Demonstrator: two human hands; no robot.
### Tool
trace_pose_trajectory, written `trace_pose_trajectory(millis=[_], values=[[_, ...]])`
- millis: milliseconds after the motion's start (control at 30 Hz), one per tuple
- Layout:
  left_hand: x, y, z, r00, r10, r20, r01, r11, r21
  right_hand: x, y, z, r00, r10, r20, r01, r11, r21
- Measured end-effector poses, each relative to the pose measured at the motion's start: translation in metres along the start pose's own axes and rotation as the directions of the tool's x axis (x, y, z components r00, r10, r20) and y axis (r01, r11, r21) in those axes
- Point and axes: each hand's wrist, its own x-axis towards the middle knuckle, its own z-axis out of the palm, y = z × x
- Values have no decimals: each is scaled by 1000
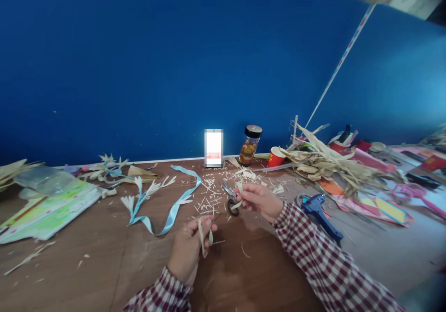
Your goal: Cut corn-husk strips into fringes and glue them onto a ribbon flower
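Observation:
My left hand (pixel 190 247) is closed in a pinch on a pale strip of dried husk (pixel 202 238) that hangs down from the fingers. My right hand (pixel 259 200) is closed on black-handled scissors (pixel 230 199), with another pale husk strip caught against its fingers. The scissor blades point away to the upper left, over the brown table (pixel 104 265). Both arms wear red and white checked sleeves. Thin pale husk cuttings (pixel 209 198) lie scattered on the table just beyond both hands.
A light blue ribbon (pixel 174 207) curls left of my hands, near cut husk flowers (pixel 111 168). Green printed sheets (pixel 49 207) lie far left. A blue glue gun (pixel 318 212), dried husk pile (pixel 324 163), red cup (pixel 276 156), jar (pixel 250 144) and phone (pixel 213 148) stand behind and right.

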Motion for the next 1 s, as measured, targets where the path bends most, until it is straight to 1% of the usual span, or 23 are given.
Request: trace_pose_trajectory(millis=[133, 233, 333, 367, 433, 500, 567, 600, 633, 667, 700, 733, 800, 867, 900, 967, 1000], values=[[0, -2, 1, 999, 35, 1, -35, 998, 56, 0, 8, 4, 999, -30, 28, 34, 988, -150], [0, -3, 1, 996, 85, -30, -83, 994, 77, 0, 10, 6, 997, -56, 45, 66, 964, -259], [0, -4, 0, 996, 75, -49, -71, 994, 79, 2, 11, 4, 997, -61, 53, 74, 947, -313], [1, -5, 0, 997, 62, -40, -59, 995, 76, 3, 11, 3, 996, -83, 35, 90, 924, -371], [2, -5, 0, 998, 51, -29, -49, 996, 72, 4, 11, 1, 983, -183, -27, 137, 819, -557], [2, -5, -1, 998, 52, -28, -50, 996, 79, 3, 10, 0, 938, -336, -80, 169, 649, -742], [2, -4, -1, 998, 52, -22, -50, 996, 76, -1, 8, 4, 884, -461, -79, 189, 507, -841], [2, -4, 0, 999, 50, -16, -48, 996, 71, -3, 7, 7, 868, -494, -57, 204, 458, -865], [2, -4, 0, 999, 51, -6, -51, 997, 64, -6, 7, 12, 862, -506, -24, 227, 428, -875], [2, -5, 0, 998, 56, 4, -56, 997, 56, -9, 7, 18, 869, -495, 11, 254, 427, -868], [2, -5, 0, 998, 61, 18, -62, 997, 50, -11, 7, 24, 885, -463, 40, 279, 461, -842], [2, -6, 0, 997, 68, 39, -70, 996, 50, -13, 9, 31, 906, -418, 64, 297, 521, -800], [2, -9, 0, 991, 87, 98, -95, 993, 76, -15, 13, 43, 947, -301, 116, 300, 689, -660], [2, -12, 0, 981, 104, 161, -127, 982, 139, -15, 18, 52, 967, -192, 168, 250, 845, -472], [2, -14, 0, 978, 104, 181, -136, 975, 175, -14, 20, 55, 969, -154, 192, 219, 896, -387], [3, -15, -1, 979, 82, 189, -126, 965, 230, -10, 23, 56, 976, -117, 184, 167, 944, -286], [3, -15, -1, 981, 66, 183, -110, 963, 245, -7, 23, 54, 982, -116, 149, 154, 949, -275]])
